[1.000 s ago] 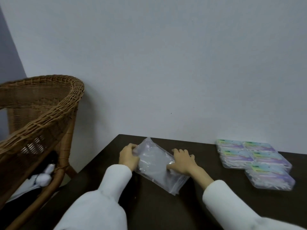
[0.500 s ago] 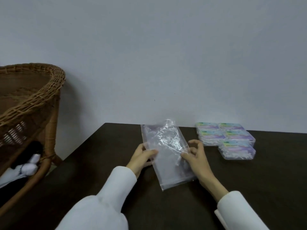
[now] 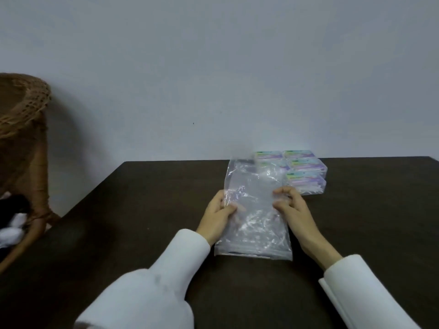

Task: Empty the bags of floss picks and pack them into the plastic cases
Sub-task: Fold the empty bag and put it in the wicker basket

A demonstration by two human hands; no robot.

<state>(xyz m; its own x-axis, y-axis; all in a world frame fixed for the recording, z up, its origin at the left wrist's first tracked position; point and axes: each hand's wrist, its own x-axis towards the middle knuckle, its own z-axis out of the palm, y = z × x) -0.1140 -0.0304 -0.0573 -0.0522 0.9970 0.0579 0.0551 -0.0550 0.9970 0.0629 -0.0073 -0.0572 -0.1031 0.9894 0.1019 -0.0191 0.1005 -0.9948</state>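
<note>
Clear bag (image 3: 254,210) of floss picks pinched at its sides by left hand (image 3: 217,216) and right hand (image 3: 293,210), filled plastic cases (image 3: 303,169) clustered near worktop (image 3: 142,210) far edge.

The bag (image 3: 254,210) has turned from slanted to seemingly upright between both hands (image 3: 217,216), now partly covering the cases (image 3: 306,169).

- Two forearms are seen, each covered by a long white sleeve.
- The left sleeve (image 3: 152,281) is made of plain, smooth cloth, widening toward the near edge, with a faint grey smudge on its upper side.
- The right sleeve (image 3: 356,288) ends in a plain cuff with a folded edge.
- The left hand (image 3: 217,213) and right hand (image 3: 293,210) are bare; no gloves, rings or watch are seen.
</note>
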